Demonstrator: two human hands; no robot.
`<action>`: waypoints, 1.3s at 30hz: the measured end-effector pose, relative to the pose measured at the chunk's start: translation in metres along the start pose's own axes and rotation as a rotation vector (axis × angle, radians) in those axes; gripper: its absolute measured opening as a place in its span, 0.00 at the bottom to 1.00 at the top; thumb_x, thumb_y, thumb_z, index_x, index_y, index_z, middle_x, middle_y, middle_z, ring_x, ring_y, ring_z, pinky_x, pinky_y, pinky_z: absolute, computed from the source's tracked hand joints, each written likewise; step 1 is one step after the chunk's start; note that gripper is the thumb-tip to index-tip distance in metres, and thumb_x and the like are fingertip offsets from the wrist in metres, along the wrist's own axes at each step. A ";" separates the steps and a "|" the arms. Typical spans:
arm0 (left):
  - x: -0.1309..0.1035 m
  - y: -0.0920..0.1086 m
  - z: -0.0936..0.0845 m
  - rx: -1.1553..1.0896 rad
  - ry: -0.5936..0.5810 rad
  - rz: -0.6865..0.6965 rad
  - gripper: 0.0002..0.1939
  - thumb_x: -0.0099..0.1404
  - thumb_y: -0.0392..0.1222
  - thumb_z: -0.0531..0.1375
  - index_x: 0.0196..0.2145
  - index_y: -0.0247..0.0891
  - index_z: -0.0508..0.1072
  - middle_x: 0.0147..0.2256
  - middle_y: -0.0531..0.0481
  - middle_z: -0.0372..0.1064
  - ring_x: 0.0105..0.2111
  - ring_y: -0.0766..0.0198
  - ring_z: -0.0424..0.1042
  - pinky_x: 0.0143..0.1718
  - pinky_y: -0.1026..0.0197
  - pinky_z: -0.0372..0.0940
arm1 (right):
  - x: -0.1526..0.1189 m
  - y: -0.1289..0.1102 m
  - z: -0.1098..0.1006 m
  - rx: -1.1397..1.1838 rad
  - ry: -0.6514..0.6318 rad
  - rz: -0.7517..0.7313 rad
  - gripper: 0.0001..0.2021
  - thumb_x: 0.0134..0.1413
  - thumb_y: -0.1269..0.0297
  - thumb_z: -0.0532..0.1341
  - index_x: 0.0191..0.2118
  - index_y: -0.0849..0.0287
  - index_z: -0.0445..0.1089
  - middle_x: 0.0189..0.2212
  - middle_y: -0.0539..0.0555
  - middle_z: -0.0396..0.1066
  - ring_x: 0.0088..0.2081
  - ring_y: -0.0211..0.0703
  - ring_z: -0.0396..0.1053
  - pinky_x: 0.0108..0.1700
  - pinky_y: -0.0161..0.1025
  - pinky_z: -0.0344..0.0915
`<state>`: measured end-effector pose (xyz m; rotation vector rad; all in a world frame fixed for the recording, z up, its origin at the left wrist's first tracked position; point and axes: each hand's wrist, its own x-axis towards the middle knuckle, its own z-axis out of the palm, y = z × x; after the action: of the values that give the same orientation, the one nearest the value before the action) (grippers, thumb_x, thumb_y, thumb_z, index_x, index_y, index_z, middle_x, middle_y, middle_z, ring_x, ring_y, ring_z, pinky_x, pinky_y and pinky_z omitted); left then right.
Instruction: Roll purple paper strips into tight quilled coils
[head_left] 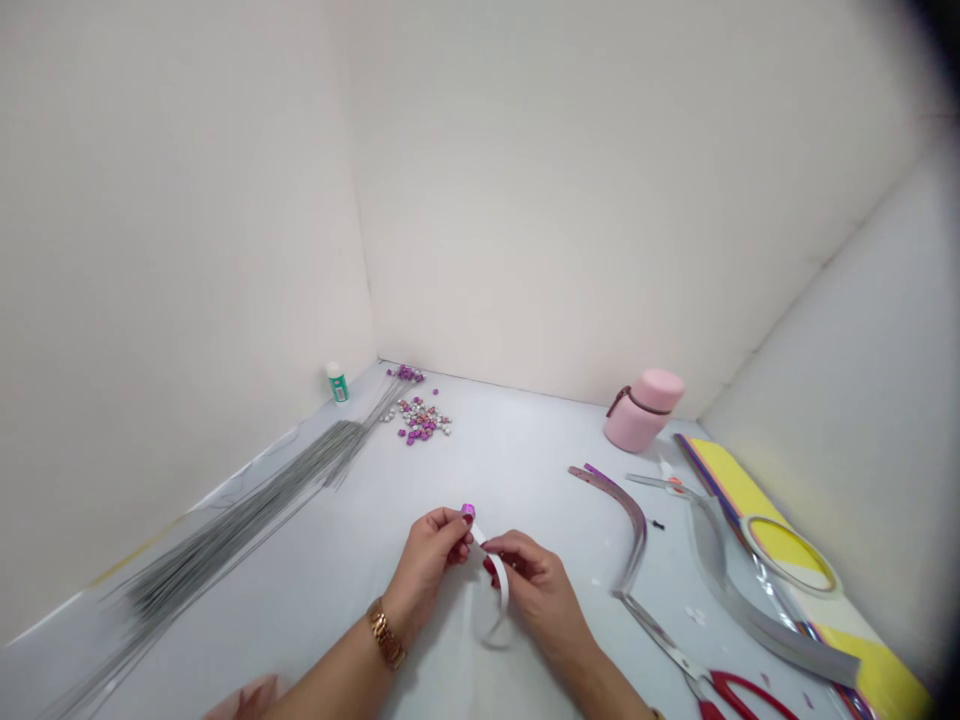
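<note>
Between my two hands runs a narrow paper strip [501, 582], white on the side I see, its loose end curling down below the fingers. At its upper end a small shiny purple fold [468, 510] shows. My left hand [437, 545] pinches the strip beside this fold, thumb and fingers together. My right hand [525, 572] grips the strip a little farther along, its fingertips partly hidden. Beyond the hands lies a pile of small purple, pink and silver folded stars [424, 420]. To the right are curved purple and pinkish strips [626, 500].
A bundle of grey wires [255, 530] lies along the left. A glue stick [337, 383] and a pink flask [643, 411] stand at the back. Red-handled scissors [697, 672], silver strips [757, 610], a tape roll [791, 555] and yellow sheets [739, 480] occupy the right.
</note>
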<state>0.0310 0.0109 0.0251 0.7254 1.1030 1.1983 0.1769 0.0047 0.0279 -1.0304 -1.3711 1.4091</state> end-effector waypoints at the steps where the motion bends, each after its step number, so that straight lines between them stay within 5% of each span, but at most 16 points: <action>1: 0.001 -0.001 -0.001 -0.003 0.011 0.004 0.12 0.53 0.46 0.60 0.21 0.34 0.66 0.20 0.54 0.63 0.18 0.73 0.59 0.23 0.69 0.55 | 0.000 -0.002 0.000 -0.003 0.024 -0.024 0.06 0.44 0.62 0.62 0.29 0.58 0.73 0.24 0.51 0.66 0.24 0.38 0.61 0.27 0.35 0.58; 7: 0.004 -0.005 -0.003 0.006 0.074 0.027 0.13 0.51 0.47 0.60 0.22 0.33 0.67 0.20 0.54 0.64 0.18 0.73 0.60 0.22 0.69 0.55 | -0.001 -0.018 -0.002 0.225 0.252 0.002 0.08 0.46 0.59 0.61 0.26 0.57 0.70 0.30 0.51 0.64 0.22 0.33 0.57 0.23 0.32 0.54; 12: 0.001 -0.001 0.001 0.032 0.061 0.060 0.11 0.52 0.44 0.60 0.21 0.33 0.67 0.17 0.55 0.63 0.18 0.72 0.60 0.22 0.69 0.56 | -0.004 -0.010 0.007 0.209 -0.005 0.221 0.13 0.47 0.56 0.60 0.21 0.60 0.63 0.13 0.43 0.56 0.16 0.30 0.50 0.19 0.30 0.47; 19: 0.003 -0.006 0.000 0.086 0.045 0.100 0.06 0.52 0.39 0.58 0.23 0.34 0.67 0.16 0.56 0.61 0.16 0.71 0.60 0.21 0.68 0.56 | -0.005 0.000 0.013 0.141 -0.131 0.329 0.13 0.43 0.59 0.62 0.19 0.62 0.64 0.10 0.42 0.55 0.13 0.28 0.50 0.17 0.29 0.44; 27: -0.003 -0.006 0.007 0.209 -0.017 0.128 0.06 0.51 0.39 0.58 0.21 0.34 0.67 0.17 0.55 0.63 0.18 0.69 0.61 0.21 0.68 0.55 | -0.001 0.001 0.010 0.148 0.026 0.291 0.15 0.44 0.53 0.61 0.21 0.61 0.61 0.11 0.42 0.56 0.13 0.28 0.49 0.17 0.29 0.43; 34: -0.010 -0.009 0.010 0.350 -0.126 0.140 0.08 0.54 0.40 0.57 0.21 0.34 0.67 0.18 0.53 0.65 0.20 0.67 0.62 0.22 0.67 0.55 | 0.002 0.000 0.009 0.207 0.139 0.225 0.15 0.42 0.54 0.63 0.32 0.59 0.62 0.13 0.41 0.56 0.14 0.30 0.51 0.17 0.28 0.46; 39: -0.015 -0.009 0.011 0.433 -0.198 0.146 0.07 0.55 0.39 0.55 0.23 0.36 0.69 0.20 0.53 0.66 0.21 0.67 0.62 0.23 0.67 0.55 | 0.002 -0.001 0.005 0.233 0.224 0.193 0.14 0.44 0.54 0.61 0.24 0.62 0.66 0.13 0.43 0.55 0.15 0.30 0.50 0.18 0.30 0.47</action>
<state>0.0444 -0.0045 0.0248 1.2478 1.1695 0.9897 0.1715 0.0053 0.0287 -1.1486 -0.9421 1.5025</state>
